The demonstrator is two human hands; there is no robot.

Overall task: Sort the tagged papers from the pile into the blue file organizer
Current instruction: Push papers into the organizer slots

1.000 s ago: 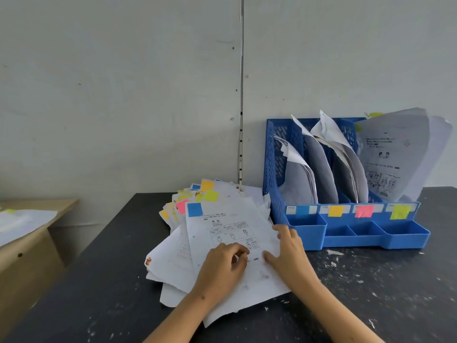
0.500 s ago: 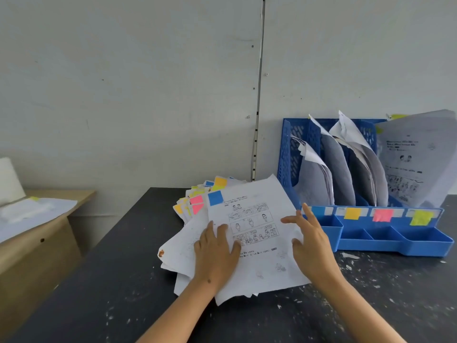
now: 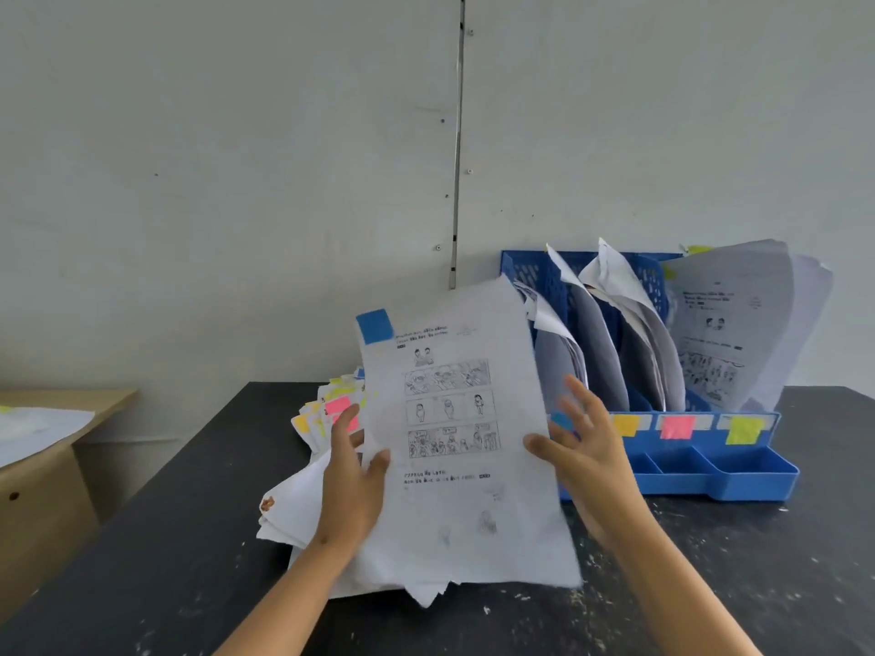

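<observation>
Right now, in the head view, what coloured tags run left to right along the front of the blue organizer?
On the blue file organizer: blue tag, partly behind the right hand → orange tag → pink tag → yellow-green tag.

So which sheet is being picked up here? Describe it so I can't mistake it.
On the black table, left of the blue file organizer, lies a loose pile of papers. The lifted sheet is raised above it, gripped by the left hand, the right hand at its other edge. It alone shows a blue tag.
</observation>
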